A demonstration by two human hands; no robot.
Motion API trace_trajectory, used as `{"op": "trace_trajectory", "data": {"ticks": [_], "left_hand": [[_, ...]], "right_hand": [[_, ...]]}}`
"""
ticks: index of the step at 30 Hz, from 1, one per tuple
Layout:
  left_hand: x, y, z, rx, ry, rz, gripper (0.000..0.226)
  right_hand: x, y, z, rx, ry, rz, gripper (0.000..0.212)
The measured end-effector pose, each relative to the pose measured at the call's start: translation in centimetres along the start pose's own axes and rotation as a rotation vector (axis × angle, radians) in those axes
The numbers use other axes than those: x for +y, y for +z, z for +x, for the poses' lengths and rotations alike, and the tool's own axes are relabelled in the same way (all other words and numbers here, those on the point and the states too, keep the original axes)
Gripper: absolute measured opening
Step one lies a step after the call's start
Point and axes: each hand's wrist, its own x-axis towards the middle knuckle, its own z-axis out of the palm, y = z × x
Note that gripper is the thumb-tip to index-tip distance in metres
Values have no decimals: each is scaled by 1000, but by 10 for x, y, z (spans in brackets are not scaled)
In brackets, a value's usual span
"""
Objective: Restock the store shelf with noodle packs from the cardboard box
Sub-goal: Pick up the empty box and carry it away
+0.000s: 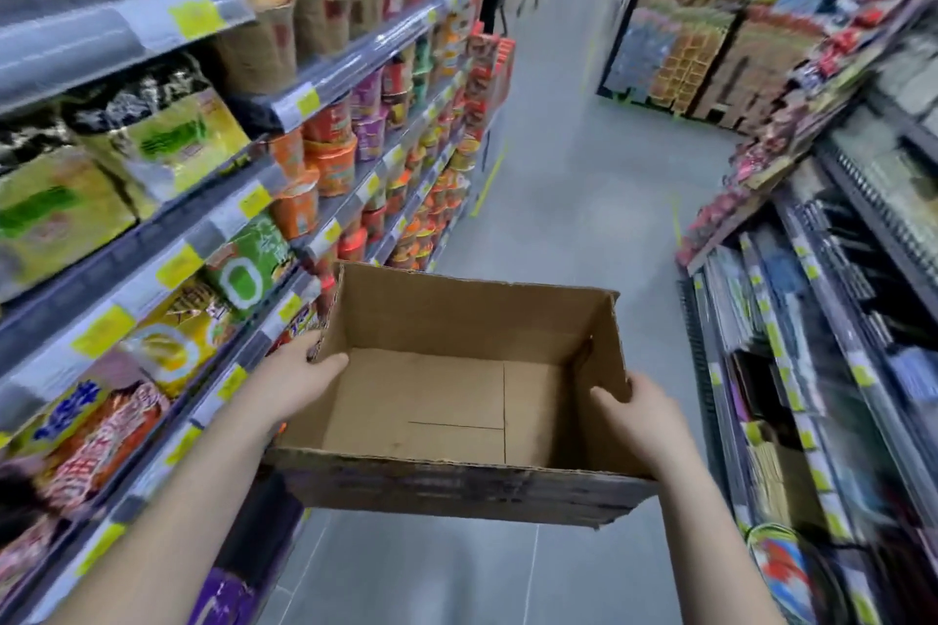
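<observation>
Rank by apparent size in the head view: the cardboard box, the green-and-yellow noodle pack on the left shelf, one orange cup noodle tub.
1. cardboard box, largest, though nearest the camera
2. green-and-yellow noodle pack
3. orange cup noodle tub, smallest, but farther off, so true size is unsure

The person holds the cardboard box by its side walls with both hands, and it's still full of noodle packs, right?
Not quite. The head view shows the cardboard box empty, its bare bottom visible. The left hand and right hand do hold its side walls.
</observation>
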Motion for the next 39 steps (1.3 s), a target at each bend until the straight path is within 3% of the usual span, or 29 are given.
{"op": "trace_trajectory", "data": {"ticks": [3, 7, 10, 15, 19, 21, 27, 34, 39], "left_hand": [[30, 5, 30, -43, -10, -8, 69], [55, 25, 89, -42, -13, -83, 88], [77, 44, 136, -12, -19, -111, 78], [134, 83, 206, 19, -46, -162, 83], [231, 102, 201, 58, -38, -103, 38], [259, 112, 213, 74, -15, -105, 29], [303, 128, 278, 77, -56, -42, 66], [345, 127, 381, 58, -105, -94, 65], [367, 112, 462, 58, -146, -104, 77]], "right_hand": [[2, -10, 32, 15, 25, 37, 33], [11, -26, 85, 24, 35, 78, 37], [21, -40, 134, 29, 26, 97, 43], [35, -78, 219, -19, 18, 112, 57], [45, -110, 285, -60, 16, 109, 60], [48, -122, 313, -65, 19, 103, 58], [39, -147, 388, -75, 24, 93, 61], [-5, -162, 492, -107, -34, -9, 64], [-62, -171, 569, -105, -57, -35, 53]]}}
